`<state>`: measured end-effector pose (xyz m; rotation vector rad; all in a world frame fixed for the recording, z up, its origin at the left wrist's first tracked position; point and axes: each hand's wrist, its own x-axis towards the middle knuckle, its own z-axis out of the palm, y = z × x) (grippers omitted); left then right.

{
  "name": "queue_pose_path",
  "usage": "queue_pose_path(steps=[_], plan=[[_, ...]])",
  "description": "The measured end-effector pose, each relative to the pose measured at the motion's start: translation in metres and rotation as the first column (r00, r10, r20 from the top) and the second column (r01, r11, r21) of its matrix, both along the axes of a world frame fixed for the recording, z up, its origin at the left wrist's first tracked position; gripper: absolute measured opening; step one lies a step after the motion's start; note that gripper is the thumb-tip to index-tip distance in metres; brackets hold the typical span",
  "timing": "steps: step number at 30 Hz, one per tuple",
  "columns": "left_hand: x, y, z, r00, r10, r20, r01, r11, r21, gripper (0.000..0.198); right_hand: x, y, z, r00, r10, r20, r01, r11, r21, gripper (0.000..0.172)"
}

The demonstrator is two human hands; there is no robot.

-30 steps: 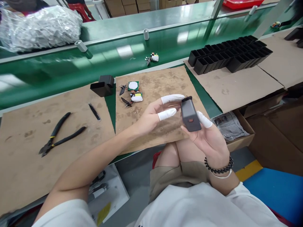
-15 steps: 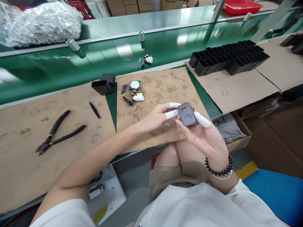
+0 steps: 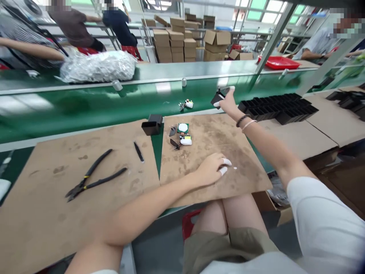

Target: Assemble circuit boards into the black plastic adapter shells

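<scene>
My right hand [image 3: 225, 101] is stretched far out over the green conveyor belt [image 3: 85, 102], its fingers closed round a dark charger body [image 3: 217, 99]. My left hand [image 3: 212, 168] rests on the middle cardboard sheet [image 3: 205, 140], fingers loosely curled with white finger cots showing, holding nothing I can make out. Ahead of it lie small circuit boards with white parts [image 3: 184, 133] and loose black pieces. Another small board assembly [image 3: 186, 104] sits on the belt left of my right hand.
Rows of black housings [image 3: 278, 106] stand on the right cardboard. Two black housings [image 3: 152, 125], a black tweezer-like tool [image 3: 139, 151] and black cutters [image 3: 94, 179] lie to the left. A clear bag of white parts [image 3: 98, 66], cardboard boxes, a red tray [image 3: 278, 62] and other people are beyond the belt.
My right hand has carried the charger body from in front of me out over the belt. My left hand let go of it and dropped to the cardboard. The view tilted up.
</scene>
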<state>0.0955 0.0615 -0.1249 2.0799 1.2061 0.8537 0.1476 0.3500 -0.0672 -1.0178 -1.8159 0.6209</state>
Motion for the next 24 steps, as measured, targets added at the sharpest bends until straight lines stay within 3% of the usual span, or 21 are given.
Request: queue_pose_path(steps=[3,6,9,10,12,14,15,17,19,21,22,23,24], plan=[[0.0,-0.002,0.004,0.997,-0.013,-0.079,0.017,0.999,0.044,0.028,-0.042,0.029,0.006,0.98,-0.087,0.179,0.106,0.989,-0.1,0.077],[0.0,-0.002,0.007,0.989,-0.01,-0.149,0.017,0.999,0.048,0.029,-0.066,0.017,0.0,0.943,-0.161,0.292,0.201,0.973,-0.111,0.076],[0.001,-0.002,0.008,0.979,-0.018,-0.205,0.025,0.999,0.031,0.03,-0.087,-0.004,-0.008,0.906,-0.237,0.35,0.26,0.965,-0.02,0.076],[0.002,-0.002,0.008,0.975,-0.026,-0.221,0.032,0.999,0.026,0.03,-0.096,-0.011,-0.01,0.898,-0.21,0.386,0.201,0.977,0.065,0.076],[0.004,-0.001,0.007,0.966,-0.043,-0.255,0.05,0.999,0.022,0.031,-0.119,-0.024,-0.011,0.848,-0.047,0.527,-0.099,0.964,0.246,0.073],[0.006,-0.001,0.007,0.953,-0.056,-0.298,0.065,0.998,0.021,0.031,-0.145,-0.033,-0.012,0.71,0.14,0.69,-0.457,0.837,0.3,0.059],[0.006,-0.001,0.007,0.946,-0.062,-0.319,0.072,0.997,0.02,0.03,-0.158,-0.037,-0.013,0.637,0.21,0.742,-0.578,0.767,0.279,0.049],[0.004,0.0,0.014,0.931,-0.078,-0.357,0.085,0.996,0.005,0.028,-0.179,-0.042,-0.014,0.565,0.302,0.768,-0.679,0.699,0.225,0.032],[-0.005,0.003,0.031,0.929,-0.151,-0.339,0.139,0.988,-0.062,0.024,-0.186,-0.041,-0.014,0.545,0.34,0.766,-0.709,0.675,0.205,0.022],[-0.025,0.006,0.061,0.931,-0.265,-0.252,0.231,0.96,-0.155,0.021,-0.176,-0.036,-0.013,0.555,0.353,0.753,-0.701,0.686,0.194,0.015],[-0.04,0.006,0.078,0.912,-0.352,-0.211,0.308,0.927,-0.213,0.021,-0.163,-0.033,-0.013,0.559,0.36,0.747,-0.694,0.697,0.183,0.021],[-0.058,0.007,0.095,0.93,-0.289,-0.226,0.247,0.949,-0.195,0.019,-0.146,-0.029,-0.012,0.558,0.368,0.743,-0.688,0.706,0.167,0.028],[-0.078,0.007,0.11,0.957,-0.069,-0.283,0.048,0.996,-0.081,0.018,-0.124,-0.028,-0.011,0.557,0.379,0.74,-0.682,0.716,0.147,0.032]])
